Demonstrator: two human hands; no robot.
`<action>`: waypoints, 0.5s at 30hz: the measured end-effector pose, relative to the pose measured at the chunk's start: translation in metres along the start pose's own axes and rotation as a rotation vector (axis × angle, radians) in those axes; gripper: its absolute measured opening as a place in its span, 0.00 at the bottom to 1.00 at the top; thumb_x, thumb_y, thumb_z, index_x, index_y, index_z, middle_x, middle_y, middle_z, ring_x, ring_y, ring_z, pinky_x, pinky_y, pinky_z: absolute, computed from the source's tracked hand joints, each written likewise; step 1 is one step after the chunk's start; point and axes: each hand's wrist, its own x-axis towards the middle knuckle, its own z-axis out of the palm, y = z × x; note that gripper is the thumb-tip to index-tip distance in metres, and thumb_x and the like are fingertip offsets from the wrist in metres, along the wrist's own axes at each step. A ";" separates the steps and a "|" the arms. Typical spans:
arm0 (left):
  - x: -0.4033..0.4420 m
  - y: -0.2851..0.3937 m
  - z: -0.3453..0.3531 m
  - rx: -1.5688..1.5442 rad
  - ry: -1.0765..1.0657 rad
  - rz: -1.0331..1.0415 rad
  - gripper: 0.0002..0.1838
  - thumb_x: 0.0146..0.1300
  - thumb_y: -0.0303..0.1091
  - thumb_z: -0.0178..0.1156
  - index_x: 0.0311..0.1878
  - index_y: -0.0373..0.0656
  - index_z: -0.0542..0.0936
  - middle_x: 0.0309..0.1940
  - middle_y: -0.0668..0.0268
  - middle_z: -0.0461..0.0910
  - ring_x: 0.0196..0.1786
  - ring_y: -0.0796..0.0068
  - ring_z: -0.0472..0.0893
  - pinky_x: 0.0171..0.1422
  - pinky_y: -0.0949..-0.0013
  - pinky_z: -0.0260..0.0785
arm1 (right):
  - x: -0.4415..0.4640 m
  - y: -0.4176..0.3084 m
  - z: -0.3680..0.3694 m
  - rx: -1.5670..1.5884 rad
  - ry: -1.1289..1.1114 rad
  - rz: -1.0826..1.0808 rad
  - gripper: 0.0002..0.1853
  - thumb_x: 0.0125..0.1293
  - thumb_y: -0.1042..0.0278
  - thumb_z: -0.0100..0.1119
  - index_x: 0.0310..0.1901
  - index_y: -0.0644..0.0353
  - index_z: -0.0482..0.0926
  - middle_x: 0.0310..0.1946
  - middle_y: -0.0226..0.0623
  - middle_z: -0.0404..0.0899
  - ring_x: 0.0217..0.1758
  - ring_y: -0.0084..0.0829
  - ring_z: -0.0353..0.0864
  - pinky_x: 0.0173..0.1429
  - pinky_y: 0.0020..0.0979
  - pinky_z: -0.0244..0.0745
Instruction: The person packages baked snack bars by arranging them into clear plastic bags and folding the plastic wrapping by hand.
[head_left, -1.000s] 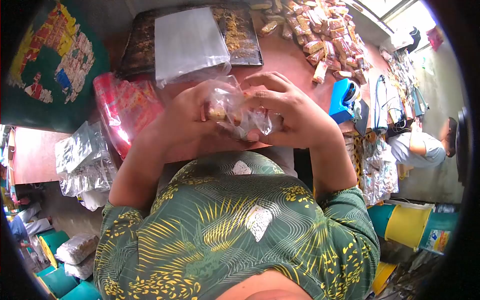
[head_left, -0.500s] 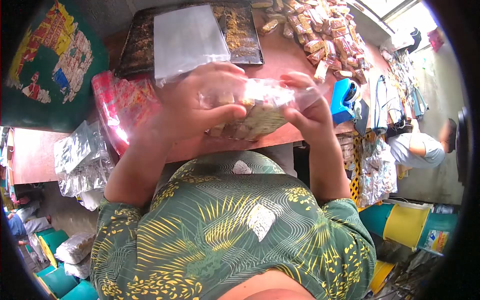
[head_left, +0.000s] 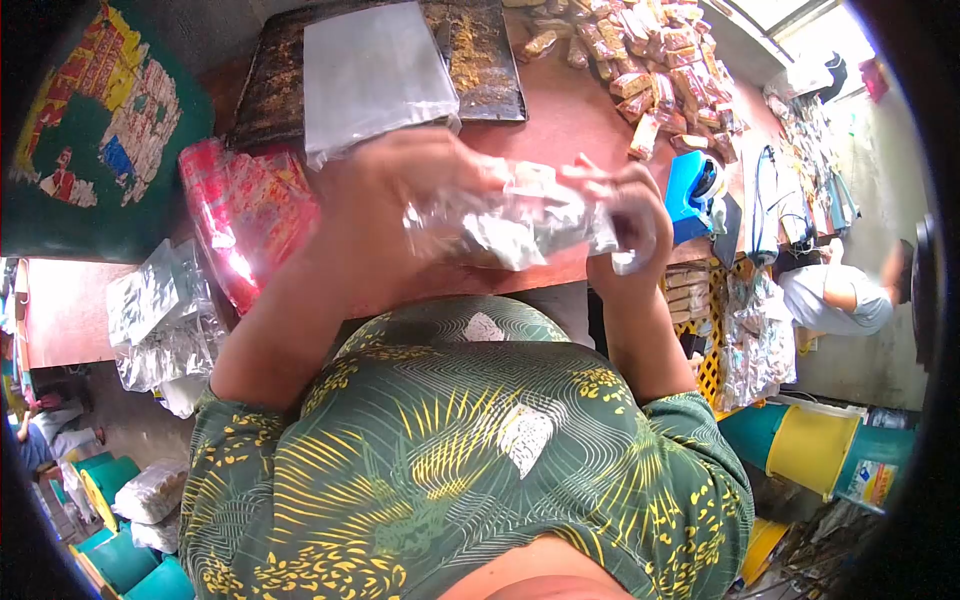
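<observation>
A clear plastic packet (head_left: 515,225) is held up between both hands above the near edge of the reddish table. Its film is shiny and creased, and motion blurs what lies inside. My left hand (head_left: 425,175) is closed around its left end, smeared by movement. At the right end, my right hand (head_left: 630,215) grips the loose film, fingers curled in. Just right of that hand stands a blue tape dispenser (head_left: 687,198). Beyond my left hand, a stack of clear plastic bags (head_left: 375,75) lies on a dark, crumb-covered baking tray (head_left: 275,85).
A heap of wrapped bars (head_left: 670,75) covers the far right of the table. Red printed plastic (head_left: 250,220) lies at the left, beside a green container (head_left: 110,130). More clear bags (head_left: 165,315) hang at the left edge. Another person (head_left: 835,298) is at the right.
The packet has turned: pale bars showed through its side before, and now mostly shiny film faces me. The right hand's fingers have curled in around the film at its end.
</observation>
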 end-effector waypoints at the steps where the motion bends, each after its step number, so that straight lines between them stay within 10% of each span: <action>1: -0.007 0.009 0.001 0.042 -0.029 -0.004 0.11 0.56 0.23 0.73 0.44 0.35 0.88 0.44 0.58 0.87 0.47 0.66 0.86 0.54 0.65 0.78 | -0.006 0.000 -0.001 -0.057 -0.015 -0.070 0.09 0.61 0.83 0.73 0.43 0.65 0.86 0.39 0.41 0.86 0.45 0.37 0.89 0.67 0.52 0.85; 9: -0.007 0.021 0.014 0.277 -0.077 0.096 0.16 0.52 0.32 0.79 0.44 0.39 0.90 0.43 0.61 0.83 0.46 0.62 0.81 0.50 0.63 0.75 | -0.020 -0.020 -0.005 -0.038 -0.112 -0.097 0.14 0.70 0.63 0.74 0.50 0.59 0.81 0.41 0.41 0.80 0.48 0.43 0.91 0.67 0.57 0.83; 15: -0.014 0.033 0.018 0.338 -0.109 0.149 0.17 0.53 0.36 0.79 0.47 0.48 0.92 0.44 0.67 0.81 0.47 0.63 0.78 0.52 0.61 0.70 | -0.038 -0.026 -0.001 0.064 -0.040 -0.037 0.10 0.64 0.72 0.75 0.44 0.62 0.85 0.41 0.42 0.86 0.50 0.39 0.90 0.66 0.56 0.84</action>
